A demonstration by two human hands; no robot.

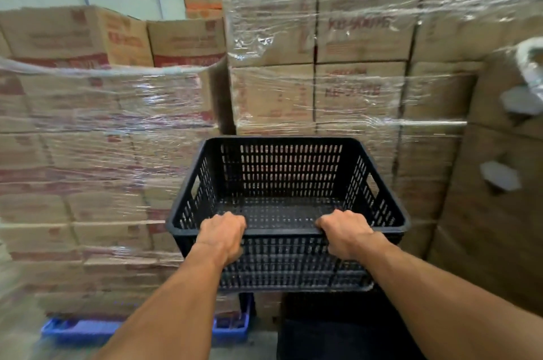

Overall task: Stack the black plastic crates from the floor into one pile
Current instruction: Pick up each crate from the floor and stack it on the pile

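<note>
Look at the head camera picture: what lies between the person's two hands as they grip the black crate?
Only the crate's near rim runs bare between the left hand and right hand; the crate is empty. The head view shows it.

We see the crate (pixel 282 183) near centre, wrapped boxes (pixel 338 72) behind it, a pallet (pixel 76 327) under the left boxes (pixel 97 154).

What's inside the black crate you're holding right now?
Nothing visible: the black crate shows a bare perforated floor and slotted walls. The left hand and right hand grip its near rim, hiding small strips of the near edge inside.
</note>
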